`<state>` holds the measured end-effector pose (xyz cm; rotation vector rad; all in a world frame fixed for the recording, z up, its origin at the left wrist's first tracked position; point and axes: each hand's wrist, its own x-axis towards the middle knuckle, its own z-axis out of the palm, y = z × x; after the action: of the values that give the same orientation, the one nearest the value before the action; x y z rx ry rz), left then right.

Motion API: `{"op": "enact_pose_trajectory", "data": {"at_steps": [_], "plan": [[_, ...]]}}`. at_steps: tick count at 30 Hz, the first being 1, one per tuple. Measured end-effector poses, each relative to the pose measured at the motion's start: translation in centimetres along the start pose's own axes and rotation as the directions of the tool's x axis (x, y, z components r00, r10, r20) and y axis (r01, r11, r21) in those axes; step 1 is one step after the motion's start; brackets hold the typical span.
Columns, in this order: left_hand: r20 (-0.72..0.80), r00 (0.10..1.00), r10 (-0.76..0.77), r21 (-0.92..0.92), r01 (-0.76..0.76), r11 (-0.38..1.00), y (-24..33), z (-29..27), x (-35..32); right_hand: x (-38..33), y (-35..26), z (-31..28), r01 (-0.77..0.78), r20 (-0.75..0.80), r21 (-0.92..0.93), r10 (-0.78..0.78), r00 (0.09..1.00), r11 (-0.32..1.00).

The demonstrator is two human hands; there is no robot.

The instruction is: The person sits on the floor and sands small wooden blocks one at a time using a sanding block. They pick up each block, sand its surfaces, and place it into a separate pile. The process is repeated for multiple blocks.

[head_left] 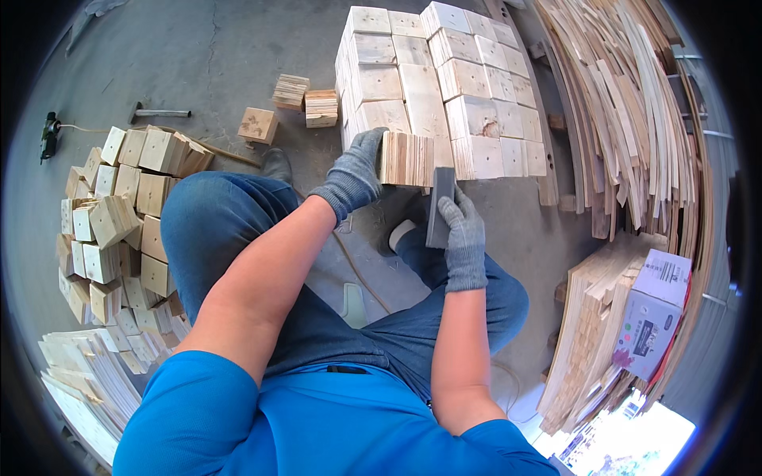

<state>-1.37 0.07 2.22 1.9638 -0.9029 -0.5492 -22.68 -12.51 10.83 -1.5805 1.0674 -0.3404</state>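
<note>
My left hand [354, 173], in a grey knitted glove, grips a plywood block [408, 159] by its left end. The block's striped layered side faces up toward me, in front of the large stack of pale wooden blocks [421, 87]. My right hand [465, 238], gloved alike, is closed around a long, flat dark-grey block [439, 208] that looks like a sanding block. Its upper end is close to the plywood block's right edge; whether they touch I cannot tell. Both hands are above the floor, in front of my bent knees.
Three loose blocks [258, 124] sit on the concrete left of the stack. Farther left are a hammer [163, 113], a green power tool [50, 136] and a heap of blocks [107, 222]. Wood strips [619, 103] and a printed carton [652, 313] line the right. A hose [349, 258] crosses the floor.
</note>
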Motion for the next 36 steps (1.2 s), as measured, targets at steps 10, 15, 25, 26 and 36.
{"op": "enact_pose_trajectory", "data": {"at_steps": [10,15,25,26,36], "plan": [[-0.012,0.999,0.032,-0.006,-0.032,0.999,-0.1,0.1,-0.3,6.6,-4.1,2.2,0.227,-0.002,-0.299,-0.239,0.971,0.927],[-0.028,0.998,0.058,-0.026,-0.059,0.998,0.4,-0.1,0.1,9.3,-5.9,3.8,0.361,0.026,-0.626,-0.444,0.896,0.691],[-0.016,0.999,0.048,-0.052,-0.049,0.997,0.0,0.1,-0.3,-2.7,-2.6,4.2,0.404,0.116,-0.8,-0.548,0.829,0.443],[-0.031,0.997,0.066,-0.038,-0.067,0.997,-0.1,0.2,-0.3,-3.5,-2.2,4.2,0.41,0.119,-0.798,-0.55,0.826,0.442],[-0.047,0.997,0.061,-0.013,-0.062,0.998,0.0,0.1,-0.4,4.7,-7.5,8.2,0.418,0.133,-0.791,-0.541,0.83,0.447]]}}
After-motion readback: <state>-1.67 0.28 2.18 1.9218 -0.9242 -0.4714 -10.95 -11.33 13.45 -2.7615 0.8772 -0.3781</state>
